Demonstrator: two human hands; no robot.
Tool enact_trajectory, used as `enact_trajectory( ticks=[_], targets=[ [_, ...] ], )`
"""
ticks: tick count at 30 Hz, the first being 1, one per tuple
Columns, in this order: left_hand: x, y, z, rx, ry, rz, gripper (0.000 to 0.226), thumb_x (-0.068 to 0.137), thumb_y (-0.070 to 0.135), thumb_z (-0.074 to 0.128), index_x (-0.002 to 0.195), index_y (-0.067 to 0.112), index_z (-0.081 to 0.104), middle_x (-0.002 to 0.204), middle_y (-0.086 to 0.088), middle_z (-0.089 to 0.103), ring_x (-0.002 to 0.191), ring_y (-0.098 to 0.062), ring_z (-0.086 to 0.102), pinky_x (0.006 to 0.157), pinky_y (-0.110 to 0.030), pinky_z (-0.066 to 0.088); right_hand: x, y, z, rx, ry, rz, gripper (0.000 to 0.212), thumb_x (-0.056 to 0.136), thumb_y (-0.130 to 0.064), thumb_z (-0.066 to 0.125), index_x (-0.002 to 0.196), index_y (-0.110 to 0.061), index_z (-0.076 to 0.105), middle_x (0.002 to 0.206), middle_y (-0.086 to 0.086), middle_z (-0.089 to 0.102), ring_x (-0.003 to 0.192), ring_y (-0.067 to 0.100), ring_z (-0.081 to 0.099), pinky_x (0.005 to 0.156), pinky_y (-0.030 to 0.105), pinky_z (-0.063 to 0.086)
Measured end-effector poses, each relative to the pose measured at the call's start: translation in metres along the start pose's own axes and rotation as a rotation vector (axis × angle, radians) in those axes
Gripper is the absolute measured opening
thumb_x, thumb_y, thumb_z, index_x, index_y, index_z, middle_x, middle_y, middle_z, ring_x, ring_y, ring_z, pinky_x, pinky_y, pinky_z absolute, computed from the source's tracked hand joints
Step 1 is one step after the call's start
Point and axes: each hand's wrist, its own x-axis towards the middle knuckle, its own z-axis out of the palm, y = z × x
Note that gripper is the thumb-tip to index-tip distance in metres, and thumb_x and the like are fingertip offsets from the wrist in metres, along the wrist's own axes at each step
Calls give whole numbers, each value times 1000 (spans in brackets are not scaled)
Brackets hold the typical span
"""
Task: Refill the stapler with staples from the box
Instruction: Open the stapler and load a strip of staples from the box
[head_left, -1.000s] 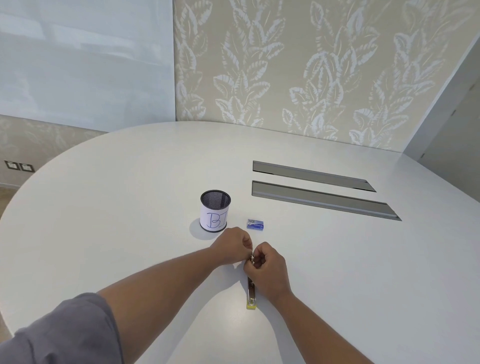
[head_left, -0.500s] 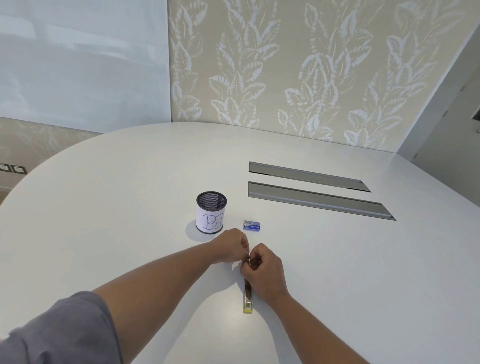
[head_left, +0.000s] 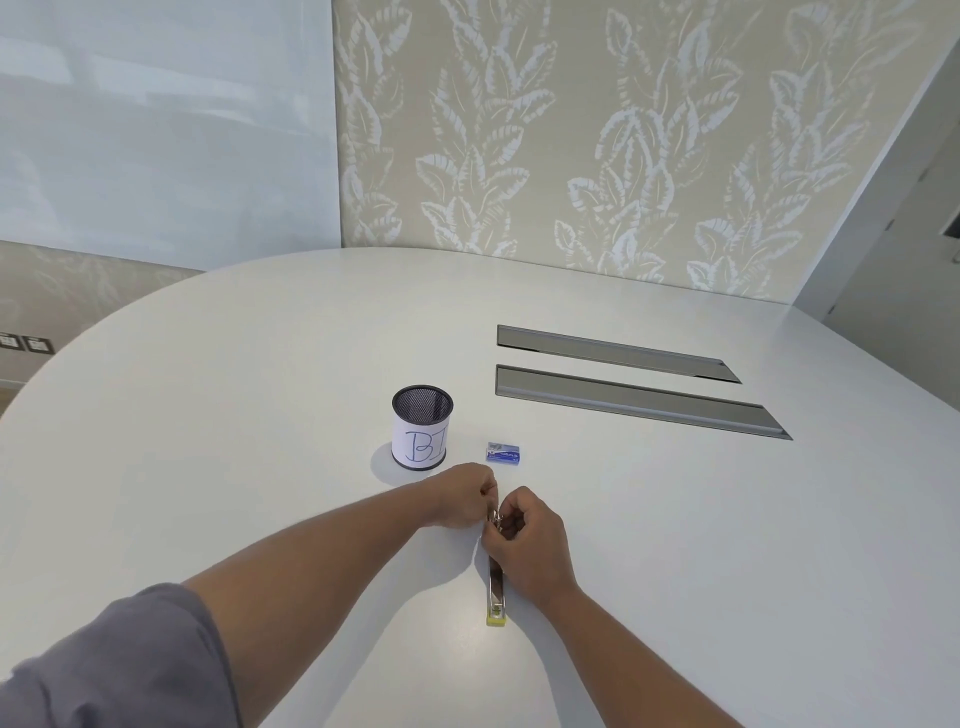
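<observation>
A slim metal stapler (head_left: 496, 592) with a yellow end lies lengthwise on the white table (head_left: 260, 415), yellow end toward me. My left hand (head_left: 462, 496) and my right hand (head_left: 530, 543) meet over its far end, fingers pinched on the small metal parts there. What exactly each fingertip holds is hidden. The small blue staple box (head_left: 503, 452) sits on the table just beyond my hands, untouched.
A black mesh pen cup (head_left: 422, 428) with a white label marked "BJ" stands left of the staple box. Two long grey cable slots (head_left: 623, 395) are set into the table farther back right. A leaf-patterned wall rises behind the table.
My hands stay together at the stapler's far end with only slight finger shifts. The camera view has drifted a little; the stapler and box have not moved.
</observation>
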Motion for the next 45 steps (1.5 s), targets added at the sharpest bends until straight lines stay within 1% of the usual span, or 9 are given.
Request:
enact_trajectory(
  ticks=[6,9,13,21,29,35,37,40,45],
  targets=[
    [-4,18,-26,53,164,33,20,90,7,45,93,4,64,105,-9,69,99,-29,65,83,-40,56,5,0,0,16,-12,46,18,69,-31,66,76,-29,49,69,-7,61,56,7,48,61,38,51],
    [-5,33,-52,223,303,33,21,83,6,47,97,7,63,106,-10,65,95,-31,64,78,-43,57,5,0,0,12,-10,55,18,70,-34,67,76,-29,50,68,-7,61,57,7,49,62,37,51],
    [-2,28,-82,408,475,-92,27,82,10,50,108,13,58,110,-7,57,104,-31,58,78,-38,47,5,0,0,15,0,48,18,70,-35,66,76,-29,50,69,-9,62,58,6,51,62,35,51],
    [3,-6,-97,489,494,-279,16,80,12,55,93,17,48,91,0,47,86,-26,47,69,-35,40,6,2,1,18,-9,50,18,70,-37,66,78,-29,52,71,-10,63,58,5,52,56,23,46],
    [7,-13,-94,419,542,-291,8,80,11,55,85,17,53,88,0,59,84,-26,55,64,-32,41,6,3,2,23,-5,61,18,70,-37,67,78,-29,53,70,-10,64,58,5,53,58,26,49],
    [12,-4,-86,314,667,-93,13,87,14,52,90,18,64,94,0,58,89,-26,57,69,-33,43,5,1,2,28,-3,61,17,70,-37,67,77,-31,53,70,-11,65,58,5,53,58,25,49],
    [14,2,-79,216,633,73,13,91,15,54,87,20,65,95,3,59,89,-22,57,74,-34,45,4,0,1,28,1,58,17,71,-37,67,77,-30,53,70,-11,64,58,5,53,59,27,49],
    [15,12,-63,209,442,262,15,91,11,55,87,16,69,95,4,60,91,-20,61,79,-34,48,3,-2,0,26,2,65,17,71,-36,67,77,-29,52,69,-9,64,58,6,52,61,33,52],
    [26,6,-29,147,303,187,19,96,16,56,112,15,68,113,-1,59,102,-22,59,90,-35,47,3,-3,-2,54,-3,69,18,71,-35,68,76,-29,52,69,-9,63,58,9,52,62,37,52]
  ],
)
